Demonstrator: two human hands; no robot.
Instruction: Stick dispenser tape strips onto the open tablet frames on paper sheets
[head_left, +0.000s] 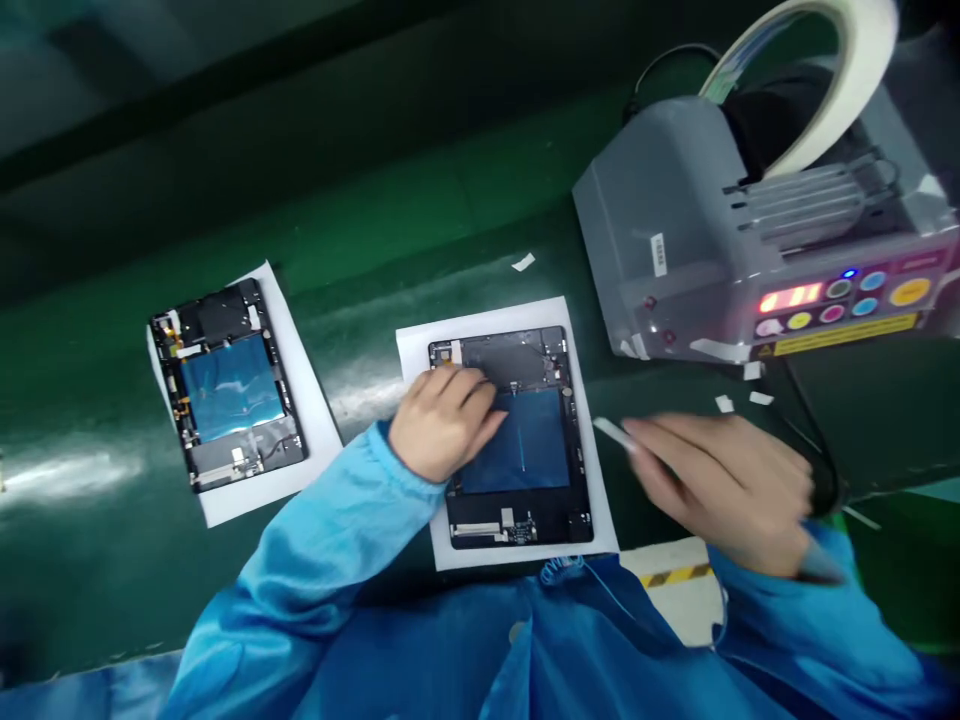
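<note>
The right hand [724, 485] pinches a tape strip [616, 434] just right of a tablet [534, 440]. The left hand [442, 420] curls over the tablet's left part; whether it grips anything, I cannot tell. The tablet lies open on a sheet [414, 350] on the tabletop [360, 310]. A dispenser [667, 220] stands far right.
</note>
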